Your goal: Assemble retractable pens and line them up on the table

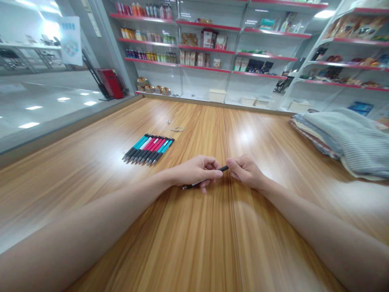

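Above the middle of the wooden table, my left hand (199, 170) is closed round a slim pen (224, 168) with a black grip. The pen slants, its lower end pointing left below the hand and its upper end reaching my right hand (245, 170). The right thumb and fingers are closed on that end, so its tip is hidden. To the left, a row of click pens (148, 149) lies side by side, with teal, white and pink barrels and black grips. Their metal tips point toward me.
Behind the pens lie a thin loop (177, 129) and a small shiny piece (168, 121). Folded striped cloths (346, 138) are piled at the table's right. Shelves of bottles and packets (206, 48) stand beyond the far edge, and a red box (110, 83) is on the floor at left.
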Available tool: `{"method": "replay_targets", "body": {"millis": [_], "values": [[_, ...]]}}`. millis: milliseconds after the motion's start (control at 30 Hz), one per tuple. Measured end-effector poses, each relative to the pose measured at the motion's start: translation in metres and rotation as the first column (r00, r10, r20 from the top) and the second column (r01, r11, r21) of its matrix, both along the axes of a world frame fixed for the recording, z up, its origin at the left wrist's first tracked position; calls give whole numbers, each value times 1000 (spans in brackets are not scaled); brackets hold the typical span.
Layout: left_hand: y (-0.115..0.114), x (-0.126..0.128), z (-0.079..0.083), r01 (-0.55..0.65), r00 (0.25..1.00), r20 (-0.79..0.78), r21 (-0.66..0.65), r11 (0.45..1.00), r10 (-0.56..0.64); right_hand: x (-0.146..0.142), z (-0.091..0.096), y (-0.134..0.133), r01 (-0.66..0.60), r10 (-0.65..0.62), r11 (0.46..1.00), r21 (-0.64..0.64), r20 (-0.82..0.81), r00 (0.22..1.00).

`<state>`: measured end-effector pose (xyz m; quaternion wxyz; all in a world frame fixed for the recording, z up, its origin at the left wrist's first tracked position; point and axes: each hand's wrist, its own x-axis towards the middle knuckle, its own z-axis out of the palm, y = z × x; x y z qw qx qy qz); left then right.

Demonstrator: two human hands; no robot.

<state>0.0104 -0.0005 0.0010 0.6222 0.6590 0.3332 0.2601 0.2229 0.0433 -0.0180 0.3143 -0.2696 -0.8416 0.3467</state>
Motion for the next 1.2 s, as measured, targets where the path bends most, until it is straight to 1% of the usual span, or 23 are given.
{"method": "replay_targets", "body": {"millis": [200, 467, 667, 833, 967, 1200], "values": [[0, -1, 0, 36, 996, 78, -50, 998, -32, -1, 0, -1, -6, 6, 1000, 5, 5, 1000], [1, -2, -3, -20, 995, 101, -21, 1000, 22, 0, -1, 1, -4, 4, 1000, 11, 14, 1000], [5, -5, -7, -6, 988, 154, -81, 997, 18, 1, -3, 2, 4, -4, 1000, -15, 12, 1000], [4, -5, -7, -38, 984, 168, -87, 996, 52, 0, -4, 2, 13, -13, 999, -29, -5, 1000], [4, -5, -8, -42, 982, 177, -128, 991, 65, 0, -2, 1, 24, -24, 999, -34, -2, 1000], [2, -5, -6, -31, 979, 194, -119, 992, 54, 1, -2, 1, 37, -37, 999, -32, -5, 999]]}}
